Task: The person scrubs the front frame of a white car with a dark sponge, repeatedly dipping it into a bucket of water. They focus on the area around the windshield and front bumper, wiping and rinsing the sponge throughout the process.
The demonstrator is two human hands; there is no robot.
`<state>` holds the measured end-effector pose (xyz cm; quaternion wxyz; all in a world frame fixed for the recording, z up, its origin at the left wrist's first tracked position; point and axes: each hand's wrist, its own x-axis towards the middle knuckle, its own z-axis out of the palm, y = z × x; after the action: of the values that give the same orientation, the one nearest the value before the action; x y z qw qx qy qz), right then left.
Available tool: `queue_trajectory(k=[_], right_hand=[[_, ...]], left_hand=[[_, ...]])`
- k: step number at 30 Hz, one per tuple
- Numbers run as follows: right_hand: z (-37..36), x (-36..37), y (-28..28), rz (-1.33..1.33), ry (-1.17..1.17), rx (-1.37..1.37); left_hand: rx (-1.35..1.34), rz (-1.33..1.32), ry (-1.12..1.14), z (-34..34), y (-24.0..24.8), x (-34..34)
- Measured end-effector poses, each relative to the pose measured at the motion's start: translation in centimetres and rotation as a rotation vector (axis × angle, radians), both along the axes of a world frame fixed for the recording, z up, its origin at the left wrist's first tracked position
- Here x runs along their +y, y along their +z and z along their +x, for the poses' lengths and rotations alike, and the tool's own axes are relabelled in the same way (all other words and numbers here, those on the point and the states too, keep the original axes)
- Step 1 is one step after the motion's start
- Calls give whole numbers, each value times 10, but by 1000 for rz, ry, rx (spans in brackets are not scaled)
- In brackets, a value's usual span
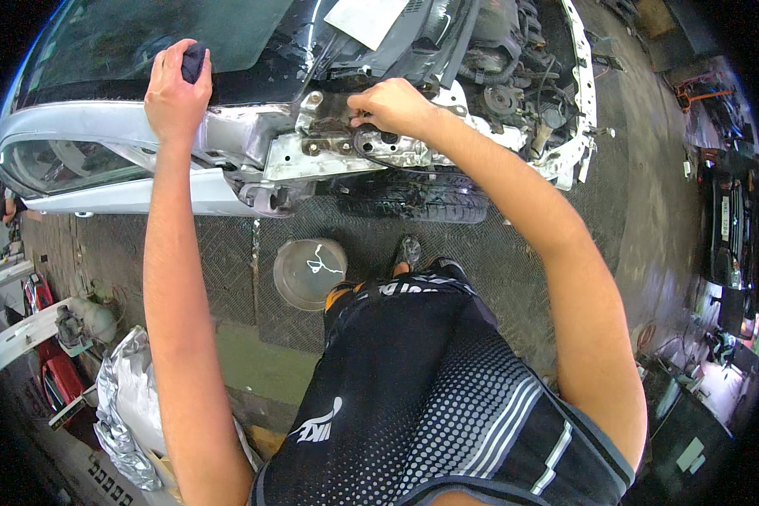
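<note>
My left hand (pixel 177 94) is closed round a dark, rounded pad or wadded cloth (pixel 194 63) and rests on the lower edge of a car's windshield (pixel 143 51), next to the silver pillar (pixel 101 118). Farther right, my right hand (pixel 396 108) has its fingers curled at the stripped metal inner fender (pixel 312 156), close to the bracket bolts. What lies in those fingers, if anything, is hidden. A thin black cable (pixel 379 162) loops just below that hand.
The open engine bay (pixel 502 97) and white front frame (pixel 586 84) are at right. A white sheet (pixel 367 18) lies by the windshield base. Below the car are a tyre (pixel 413 207) and a grey bucket (pixel 278 274) near my feet. Silver wrapping (pixel 122 430) lies lower left.
</note>
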<state>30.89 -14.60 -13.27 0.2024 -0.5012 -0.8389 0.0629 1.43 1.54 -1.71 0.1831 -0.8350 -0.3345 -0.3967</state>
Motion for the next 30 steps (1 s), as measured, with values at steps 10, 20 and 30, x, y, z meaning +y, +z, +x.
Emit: queue_trajectory(k=[10, 20, 30], right_hand=[[11, -35, 6, 40, -106, 83], [-23, -19, 3, -125, -275, -40], [8, -40, 40, -188, -457, -144]], left_hand=[[-19, -19, 12, -3, 2, 0], [-27, 6, -24, -5, -2, 2], [-35, 19, -56, -1, 2, -7]])
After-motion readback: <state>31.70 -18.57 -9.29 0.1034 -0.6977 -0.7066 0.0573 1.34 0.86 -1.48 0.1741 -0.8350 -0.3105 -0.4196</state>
